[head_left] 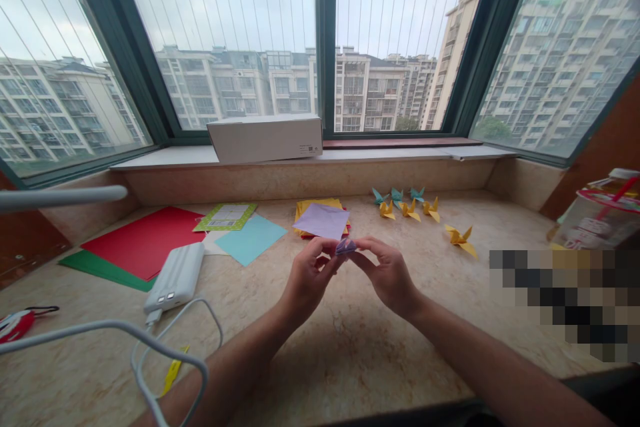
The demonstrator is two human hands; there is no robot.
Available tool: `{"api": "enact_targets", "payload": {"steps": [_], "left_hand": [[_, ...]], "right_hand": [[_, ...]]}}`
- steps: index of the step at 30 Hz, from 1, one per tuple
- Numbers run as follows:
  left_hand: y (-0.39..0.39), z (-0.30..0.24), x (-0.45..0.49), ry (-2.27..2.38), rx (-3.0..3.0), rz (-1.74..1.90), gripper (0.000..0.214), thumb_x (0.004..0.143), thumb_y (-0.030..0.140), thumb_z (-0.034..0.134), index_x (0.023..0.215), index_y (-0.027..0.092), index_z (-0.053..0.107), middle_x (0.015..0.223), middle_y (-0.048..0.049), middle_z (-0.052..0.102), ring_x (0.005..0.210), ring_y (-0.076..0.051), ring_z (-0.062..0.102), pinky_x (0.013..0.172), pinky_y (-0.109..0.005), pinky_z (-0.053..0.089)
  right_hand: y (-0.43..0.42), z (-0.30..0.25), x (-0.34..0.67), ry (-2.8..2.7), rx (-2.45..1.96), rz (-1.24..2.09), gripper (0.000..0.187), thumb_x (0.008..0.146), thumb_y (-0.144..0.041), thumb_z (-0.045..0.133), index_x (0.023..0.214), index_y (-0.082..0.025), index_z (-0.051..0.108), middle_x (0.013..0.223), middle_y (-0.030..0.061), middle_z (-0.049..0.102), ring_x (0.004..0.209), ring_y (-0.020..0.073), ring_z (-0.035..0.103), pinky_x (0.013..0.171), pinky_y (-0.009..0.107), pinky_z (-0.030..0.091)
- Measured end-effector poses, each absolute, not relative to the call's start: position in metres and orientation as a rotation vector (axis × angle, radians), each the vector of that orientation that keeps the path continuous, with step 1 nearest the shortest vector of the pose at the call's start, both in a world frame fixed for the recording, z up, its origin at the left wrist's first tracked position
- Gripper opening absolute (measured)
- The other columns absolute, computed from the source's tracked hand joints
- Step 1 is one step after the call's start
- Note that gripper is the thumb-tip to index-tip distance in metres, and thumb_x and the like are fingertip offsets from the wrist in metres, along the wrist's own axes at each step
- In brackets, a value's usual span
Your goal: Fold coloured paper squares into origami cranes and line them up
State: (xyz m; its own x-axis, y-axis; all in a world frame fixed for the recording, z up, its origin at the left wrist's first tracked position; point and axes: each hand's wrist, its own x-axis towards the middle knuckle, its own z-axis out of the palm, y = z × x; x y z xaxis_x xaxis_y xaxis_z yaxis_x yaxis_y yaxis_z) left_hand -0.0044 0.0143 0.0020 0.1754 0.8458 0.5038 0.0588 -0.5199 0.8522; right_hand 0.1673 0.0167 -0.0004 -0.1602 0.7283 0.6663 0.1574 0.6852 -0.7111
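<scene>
Between both hands, above the countertop, is a small piece of folded purple paper (345, 247). My left hand (314, 275) pinches its left side between thumb and fingers. On the other side, my right hand (389, 273) grips it the same way, fingertips close to those of the left. The fingers cover part of the paper, so its exact shape is unclear. Just behind lies a stack of square paper with a lilac sheet (323, 219) on top. Several folded paper cranes stand to the right, such as a yellow crane (461, 239) and a teal crane (397, 197).
On the left lie a red sheet (145, 240), a green sheet (107, 269) and a light blue sheet (253, 240). A white power bank (176, 277) has a cable (145, 330) looping near my left forearm. A white box (267, 139) rests on the sill. A plastic cup (595, 217) stands far right.
</scene>
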Motion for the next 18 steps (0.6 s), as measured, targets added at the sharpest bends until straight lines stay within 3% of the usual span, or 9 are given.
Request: {"api": "enact_targets", "payload": {"steps": [7,12,18], "left_hand": [[0.0097,0.0064,-0.0081,0.922,1.930,1.488,0.015,0.088,0.031,0.065,0.091,0.018,0.071,0.085,-0.0055,0.071,0.077,-0.017,0.063,0.069,-0.027,0.050],[0.0080,0.0086,-0.0125,0.895,2.104,1.544,0.012,0.089,0.022,0.063,0.096,0.021,0.073,0.091,-0.0062,0.073,0.081,-0.017,0.065,0.072,-0.028,0.050],[0.0066,0.0080,-0.0115,0.821,2.146,1.599,0.013,0.087,0.017,0.064,0.098,0.020,0.071,0.092,-0.0062,0.073,0.081,-0.017,0.065,0.072,-0.028,0.051]], "right_hand": [[0.0109,0.0026,0.1657,-1.677,-0.658,0.515,0.014,0.089,-0.027,0.066,0.101,-0.026,0.073,0.096,0.0049,0.072,0.091,0.0210,0.067,0.083,0.037,0.054],[0.0092,0.0002,0.1669,-1.677,-0.682,0.496,0.023,0.088,-0.028,0.067,0.111,-0.027,0.069,0.103,0.0058,0.069,0.097,0.0218,0.065,0.087,0.038,0.052],[0.0068,0.0056,0.1696,-1.687,-0.628,0.378,0.013,0.088,-0.022,0.066,0.099,-0.027,0.072,0.093,0.0043,0.069,0.090,0.0215,0.064,0.082,0.036,0.051]]}}
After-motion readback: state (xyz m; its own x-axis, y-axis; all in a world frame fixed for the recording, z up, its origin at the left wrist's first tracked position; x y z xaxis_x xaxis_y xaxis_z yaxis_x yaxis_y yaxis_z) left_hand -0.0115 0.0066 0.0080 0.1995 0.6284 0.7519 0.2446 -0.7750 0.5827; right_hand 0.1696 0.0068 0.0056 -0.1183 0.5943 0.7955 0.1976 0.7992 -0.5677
